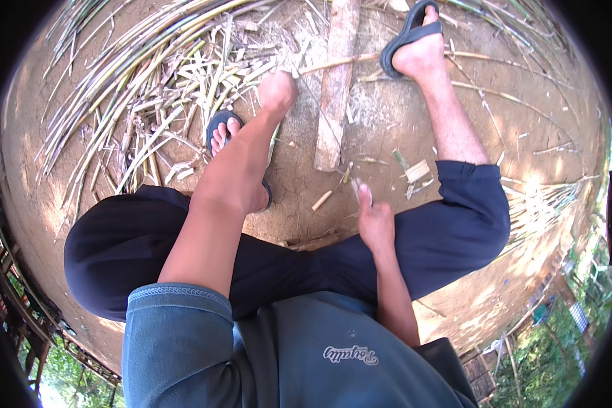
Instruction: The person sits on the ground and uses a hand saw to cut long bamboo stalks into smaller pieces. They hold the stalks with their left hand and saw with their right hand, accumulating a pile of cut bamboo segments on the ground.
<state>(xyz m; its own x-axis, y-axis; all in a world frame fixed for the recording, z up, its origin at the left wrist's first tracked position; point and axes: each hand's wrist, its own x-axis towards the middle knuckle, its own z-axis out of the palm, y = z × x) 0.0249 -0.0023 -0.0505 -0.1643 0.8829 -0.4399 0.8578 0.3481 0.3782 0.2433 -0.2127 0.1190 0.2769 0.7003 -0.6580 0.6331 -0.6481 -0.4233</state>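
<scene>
Dark blue-green shirt (pixel 279 340) cloth sits closest, with one word in pale outlined script turned upside down on the chest and a tiny mark near it. From where I stand, the person's left hand (pixel 277 90) is closed in a fist, stretched out past the left foot (pixel 222 130) in its dark sandal. A thin dark strip (pixel 319 109) slants from that fist toward the right hand (pixel 376 221), above the bare ground and across the plank (pixel 336 88), a long, rough, pale-brown piece. It looks straight and very narrow. The right hand's thumb points forward over folded fingers; whether it pinches the strip, I cannot tell. A yellowish stalk (pixel 343 62) lies across the plank, between the fist and the sandalled right foot (pixel 415 58). Pale shavings (pixel 211 75) and long stems (pixel 102 102) cover the earth at upper left.
</scene>
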